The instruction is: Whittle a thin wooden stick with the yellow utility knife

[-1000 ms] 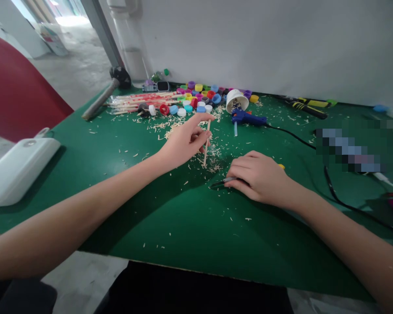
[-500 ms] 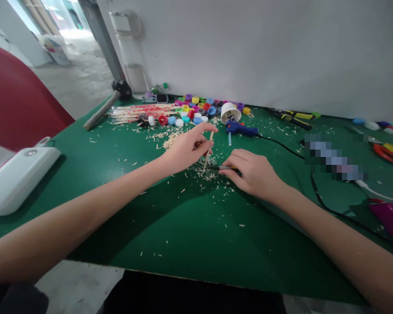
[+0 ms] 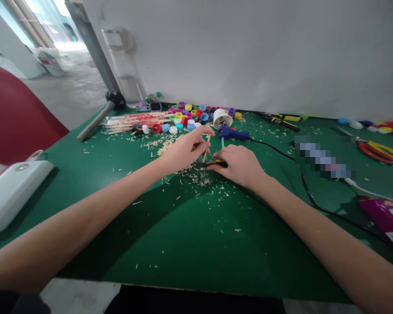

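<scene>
Between the fingers of my left hand a thin wooden stick, much like a chopstick, is held upright and slightly tilted. My right hand is closed around a knife with a black and yellow handle. Its dark blade points left and lies against or close to the stick's lower end; exact contact cannot be made out. Pale wood shavings are scattered on the green table beneath both hands, and a denser heap lies behind my left wrist.
Behind my hands are a blue glue gun, a white cup on its side and coloured bottle caps. Packed sticks and a mallet lie left. White case at left; pliers, scissors and cables at right.
My right hand has moved left with the knife, bringing it nearer my left hand and the stick. The whole view has shifted slightly.
</scene>
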`<action>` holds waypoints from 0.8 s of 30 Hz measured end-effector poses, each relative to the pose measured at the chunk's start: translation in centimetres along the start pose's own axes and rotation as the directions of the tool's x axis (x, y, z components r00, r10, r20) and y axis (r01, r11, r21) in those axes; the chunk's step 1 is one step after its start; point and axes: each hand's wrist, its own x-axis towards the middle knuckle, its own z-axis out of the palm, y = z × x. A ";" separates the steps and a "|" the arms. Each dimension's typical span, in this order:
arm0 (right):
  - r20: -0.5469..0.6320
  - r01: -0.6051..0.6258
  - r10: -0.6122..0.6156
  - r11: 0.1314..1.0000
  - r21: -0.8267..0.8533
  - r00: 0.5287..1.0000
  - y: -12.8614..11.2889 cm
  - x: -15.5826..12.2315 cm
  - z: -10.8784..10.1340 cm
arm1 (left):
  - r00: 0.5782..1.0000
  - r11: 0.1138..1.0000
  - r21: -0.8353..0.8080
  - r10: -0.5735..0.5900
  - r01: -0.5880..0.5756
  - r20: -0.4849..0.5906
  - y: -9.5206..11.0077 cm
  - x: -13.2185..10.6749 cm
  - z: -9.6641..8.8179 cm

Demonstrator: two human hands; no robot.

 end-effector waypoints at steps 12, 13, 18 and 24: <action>0.086 -0.001 0.000 1.000 0.019 0.996 0.0 -0.2 0.0 | 1.000 0.999 -0.038 0.025 -0.025 0.013 0.2 -0.1 0.1; 0.099 -0.007 0.005 1.000 0.024 0.995 0.0 -0.2 0.0 | 1.000 0.999 -0.039 0.028 -0.027 0.013 0.1 -0.1 0.1; 0.123 -0.046 0.038 0.997 0.064 0.992 0.2 -0.2 -0.1 | 0.999 0.999 -0.031 0.033 -0.032 0.017 -0.1 -0.1 0.1; 0.121 -0.073 0.071 0.997 0.015 0.990 -0.4 -0.2 0.0 | 0.999 0.999 -0.037 0.034 -0.034 0.016 0.0 -0.1 0.2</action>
